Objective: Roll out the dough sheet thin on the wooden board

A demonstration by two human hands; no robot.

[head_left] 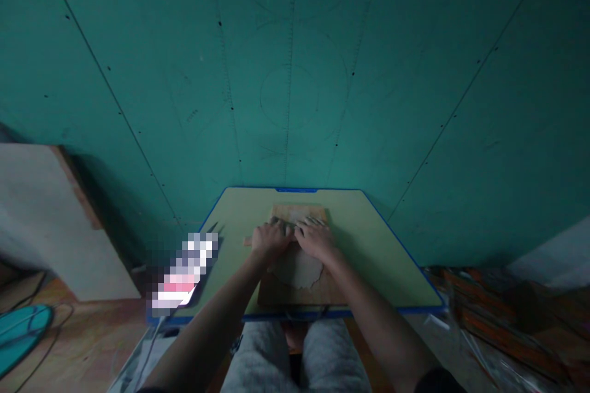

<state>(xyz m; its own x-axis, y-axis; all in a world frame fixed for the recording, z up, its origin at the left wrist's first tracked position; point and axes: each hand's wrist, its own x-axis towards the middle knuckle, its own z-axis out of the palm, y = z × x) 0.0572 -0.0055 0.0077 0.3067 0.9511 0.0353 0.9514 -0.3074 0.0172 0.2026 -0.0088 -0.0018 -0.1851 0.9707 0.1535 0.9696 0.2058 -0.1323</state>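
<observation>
And here we are, 2 bare hands at work: left hand (pixel 271 237) and right hand (pixel 316 237) both lie over 1 rolling pin (pixel 247 241), thumbs close together near its middle. The fingers curve over the top; whether they close around it, I cannot tell. 1 pin end pokes out beyond the left hand. Below, 1 flattened sheet of dough (pixel 298 270), ragged along its near edge, lies on 1 wooden cutting board (pixel 271 296), and that sits on 1 blue-edged table (pixel 385 258). Over on the left side, 1 lit, pixelated object (pixel 184 276) with 1 cable (pixel 146 353)! Nearest us, 2 grey-trousered legs (pixel 260 359); straight ahead, 1 green wall (pixel 295 104).
</observation>
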